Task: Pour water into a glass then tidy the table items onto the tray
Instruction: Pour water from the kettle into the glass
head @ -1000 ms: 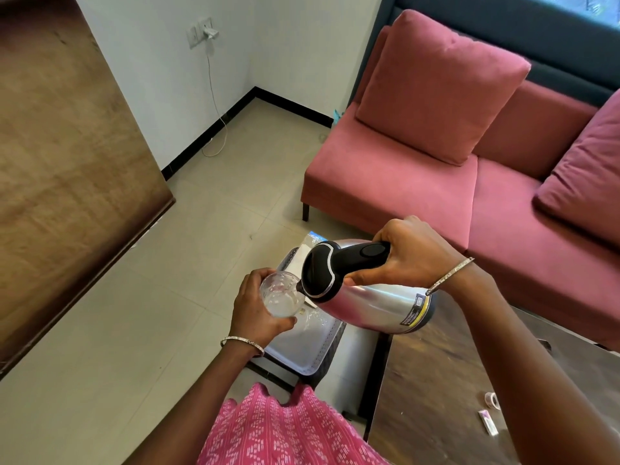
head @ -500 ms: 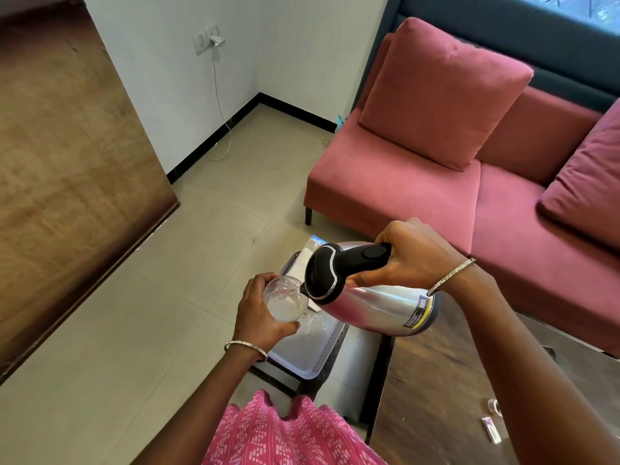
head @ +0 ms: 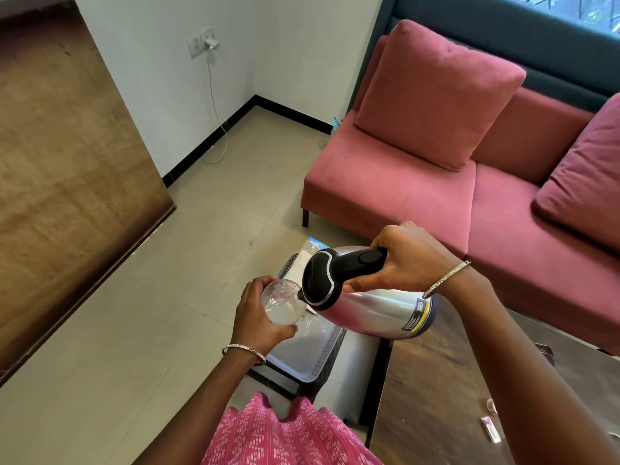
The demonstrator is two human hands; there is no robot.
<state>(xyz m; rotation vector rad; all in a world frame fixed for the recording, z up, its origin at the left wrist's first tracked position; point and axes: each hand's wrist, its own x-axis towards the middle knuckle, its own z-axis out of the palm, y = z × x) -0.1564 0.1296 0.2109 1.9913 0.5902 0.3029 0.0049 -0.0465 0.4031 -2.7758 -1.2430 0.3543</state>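
My right hand (head: 407, 260) grips the black handle of a steel flask (head: 375, 313), tipped almost level with its spout at the glass's rim. A clear glass (head: 283, 302) with water in it is held by my left hand (head: 256, 317), fingers curled round its side. Both hang above a silvery tray (head: 302, 359) that sits on a low dark stool. The flask hides part of the tray.
A dark wooden table (head: 436, 397) lies at the lower right with a small sachet (head: 490, 429) and a small ring-shaped item (head: 490, 405) on it. A red sofa (head: 436, 182) with cushions stands behind. A white packet (head: 307, 251) lies at the tray's far end. A wooden panel (head: 60, 182) fills the left.
The flask and glass stay together in the pouring pose; the water level in the glass looks slightly higher. My view has shifted a little.
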